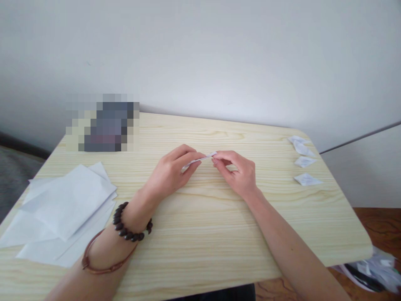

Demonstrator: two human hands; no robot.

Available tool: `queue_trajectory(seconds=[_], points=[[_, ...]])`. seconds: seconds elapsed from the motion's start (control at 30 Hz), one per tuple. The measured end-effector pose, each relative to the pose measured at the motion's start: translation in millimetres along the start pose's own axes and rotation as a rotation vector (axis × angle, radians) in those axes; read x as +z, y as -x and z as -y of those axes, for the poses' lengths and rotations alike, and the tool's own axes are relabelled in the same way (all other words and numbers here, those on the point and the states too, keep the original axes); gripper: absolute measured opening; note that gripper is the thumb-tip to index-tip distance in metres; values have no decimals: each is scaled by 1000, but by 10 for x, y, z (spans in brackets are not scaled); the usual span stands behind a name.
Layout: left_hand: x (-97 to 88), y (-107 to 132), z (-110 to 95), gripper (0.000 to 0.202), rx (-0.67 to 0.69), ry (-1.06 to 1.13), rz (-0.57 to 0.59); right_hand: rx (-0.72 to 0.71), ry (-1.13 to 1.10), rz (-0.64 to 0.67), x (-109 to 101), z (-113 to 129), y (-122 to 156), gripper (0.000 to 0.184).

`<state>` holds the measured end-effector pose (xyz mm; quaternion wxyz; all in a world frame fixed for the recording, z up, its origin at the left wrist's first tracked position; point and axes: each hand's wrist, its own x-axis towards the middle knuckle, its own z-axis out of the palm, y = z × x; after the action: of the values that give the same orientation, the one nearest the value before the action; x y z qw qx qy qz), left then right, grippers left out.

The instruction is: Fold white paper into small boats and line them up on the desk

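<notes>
A thin folded paper strip (200,159), pinched at both ends just above the middle of the table (219,234).

My left hand (171,171) grips its left end and my right hand (239,171) its right end, fingertips closed on it. Loose white sheets (65,205) lie on my left, four small folded papers (303,161) near the far right edge.

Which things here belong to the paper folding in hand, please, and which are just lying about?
In hand: paper strip, pinched between left hand and right hand; probably also the white sheets at left and the folded pieces at right.
Lying about: blurred dark object at the back left; clutter on the floor, lower right.
</notes>
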<state>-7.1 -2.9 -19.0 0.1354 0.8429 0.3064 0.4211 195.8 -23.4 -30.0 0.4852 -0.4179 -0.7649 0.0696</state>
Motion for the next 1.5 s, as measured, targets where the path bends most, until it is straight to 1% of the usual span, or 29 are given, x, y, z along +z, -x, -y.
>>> queue_trajectory(seconds=[0.1,0.3,0.6,0.73,0.87,0.93,1.07,1.17,1.27,1.4,1.5], points=[[-7,5,-32,22,-7,60,6,19,6,-3,6,-1,7,11],[-24,22,-58,29,-56,103,82,5,-16,2,18,5,11,13],[-60,-11,-90,26,-85,149,112,19,-42,-3,8,36,6,13],[-79,-20,-98,24,-140,191,152,21,-67,-3,2,44,-8,13],[-71,-20,-108,25,-240,298,227,31,-72,15,-4,47,-21,11],[-60,-22,-112,25,-284,337,244,37,-75,26,-5,50,-23,10],[-42,-38,-111,20,-307,300,189,34,-85,36,0,51,-21,10],[-39,-44,-106,18,-290,257,144,23,-85,36,5,42,-14,12],[-38,-40,-103,19,-257,225,107,-20,-78,28,7,33,-8,15],[-37,-34,-104,19,-232,193,99,-53,-62,2,6,32,-4,19],[-38,-33,-105,18,-227,194,97,-62,-71,14,3,31,-5,18]])
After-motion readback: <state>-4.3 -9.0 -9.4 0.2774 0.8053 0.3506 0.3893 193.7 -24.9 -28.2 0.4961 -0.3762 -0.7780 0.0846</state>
